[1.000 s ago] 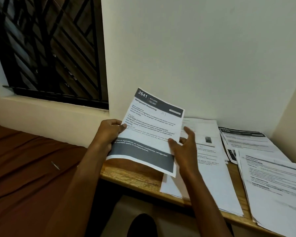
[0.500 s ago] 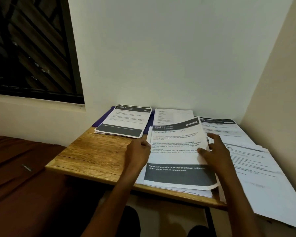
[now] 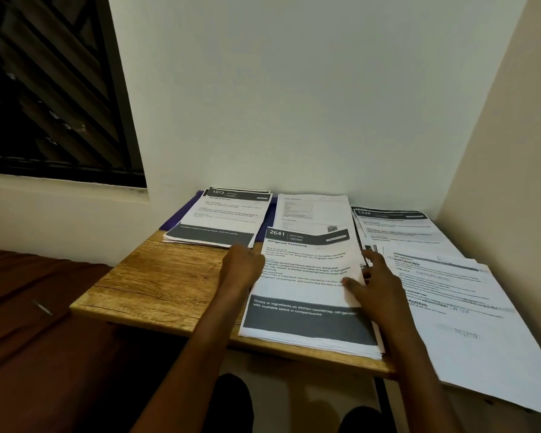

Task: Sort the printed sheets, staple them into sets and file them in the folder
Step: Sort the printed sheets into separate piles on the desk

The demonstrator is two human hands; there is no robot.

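Observation:
A printed sheet headed 2641 lies on top of the middle pile on the small wooden table. My left hand grips that sheet's left edge. My right hand rests on its right edge, thumb pressing on the paper. A pile headed 1573 lies at the back left on a purple folder. Another white sheet shows behind the 2641 sheet. A pile headed 1228 is at the back right. No stapler is in view.
A large loose stack of sheets overhangs the table's right front edge. White walls close the back and right. A barred window is at the left. A brown surface with a small metal piece lies left of the table.
The 2641 sheet, held up in the air a second ago, has come down flat onto the middle pile. Both hands stayed at its edges.

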